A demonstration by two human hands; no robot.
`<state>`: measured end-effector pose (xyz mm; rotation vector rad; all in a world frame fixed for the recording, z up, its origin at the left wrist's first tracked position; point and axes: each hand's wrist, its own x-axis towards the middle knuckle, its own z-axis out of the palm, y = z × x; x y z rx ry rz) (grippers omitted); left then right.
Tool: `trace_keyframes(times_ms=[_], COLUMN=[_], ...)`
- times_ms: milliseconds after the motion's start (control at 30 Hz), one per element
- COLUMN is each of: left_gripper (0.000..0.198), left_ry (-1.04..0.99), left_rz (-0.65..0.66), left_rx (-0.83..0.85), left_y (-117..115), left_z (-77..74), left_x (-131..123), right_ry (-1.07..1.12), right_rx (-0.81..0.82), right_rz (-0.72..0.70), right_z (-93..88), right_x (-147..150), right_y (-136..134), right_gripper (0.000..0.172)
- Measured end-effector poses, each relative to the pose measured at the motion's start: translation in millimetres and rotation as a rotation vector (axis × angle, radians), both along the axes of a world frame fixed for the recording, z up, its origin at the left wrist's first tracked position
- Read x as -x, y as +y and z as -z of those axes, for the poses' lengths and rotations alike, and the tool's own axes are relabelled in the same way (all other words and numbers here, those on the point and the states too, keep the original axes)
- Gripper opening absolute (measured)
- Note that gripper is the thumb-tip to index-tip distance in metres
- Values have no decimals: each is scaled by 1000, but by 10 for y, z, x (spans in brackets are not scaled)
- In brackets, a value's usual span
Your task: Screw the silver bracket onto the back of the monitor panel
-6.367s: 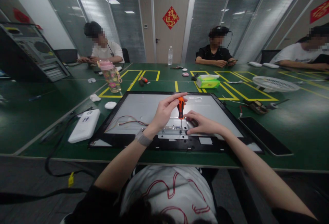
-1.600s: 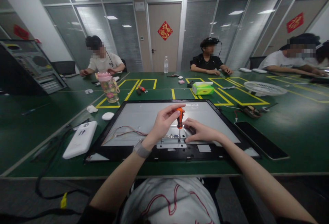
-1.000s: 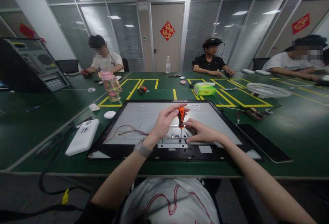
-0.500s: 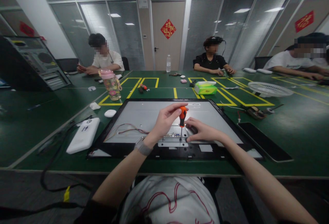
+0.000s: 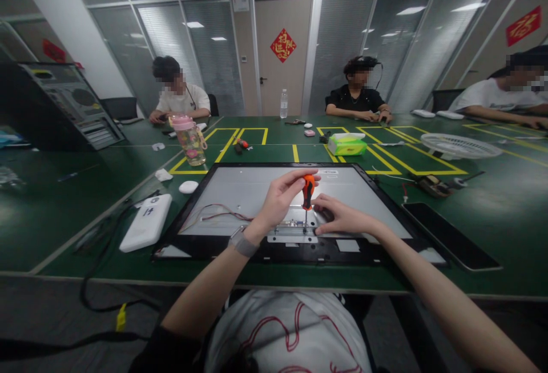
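My left hand (image 5: 280, 196) grips the orange and black handle of a screwdriver (image 5: 308, 191), which stands upright with its tip on a small metal bracket (image 5: 293, 238). This bracket lies near the front edge of a flat display panel (image 5: 222, 190) with a black frame. Close to the right of the shaft is my right hand (image 5: 340, 216), its thumb and fingers apart, resting on the bracket's side; nothing shows between them. Thin coloured wires (image 5: 214, 209) run over the panel to the left of the bracket.
Left of the panel are a white power bank (image 5: 146, 223), a white case (image 5: 188, 187) and a pink-lidded bottle (image 5: 190, 142). A black phone (image 5: 449, 236) lies to its right. Behind are a green tissue pack (image 5: 347, 145) and a fan grille (image 5: 460, 146). Several people sit beyond.
The view has shifted slightly, moving the scene a little to the right. Both hands keep their places at the screwdriver and bracket. The person at the back left has lowered their hands.
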<state>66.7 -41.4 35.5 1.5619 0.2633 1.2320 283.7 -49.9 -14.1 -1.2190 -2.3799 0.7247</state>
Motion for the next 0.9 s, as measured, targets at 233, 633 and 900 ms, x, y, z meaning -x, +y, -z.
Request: trace_keyframes(times_ms=[233,633,900], left_gripper=[28,22,22], left_ry=[-2,46,45], left_rz=[18,-136,-147], left_rx=[-7,-88,-112], left_y=[10,20,8], left_z=[1,-3,-24], left_x=[0,7,14], right_ry=[-7,-10,-12], right_rx=[2,17,29], right_rz=[2,0,6], right_z=[12,-5,-19], right_x=[-8,-9,0], right_y=[9,-1,-12], right_gripper=[65,65,65])
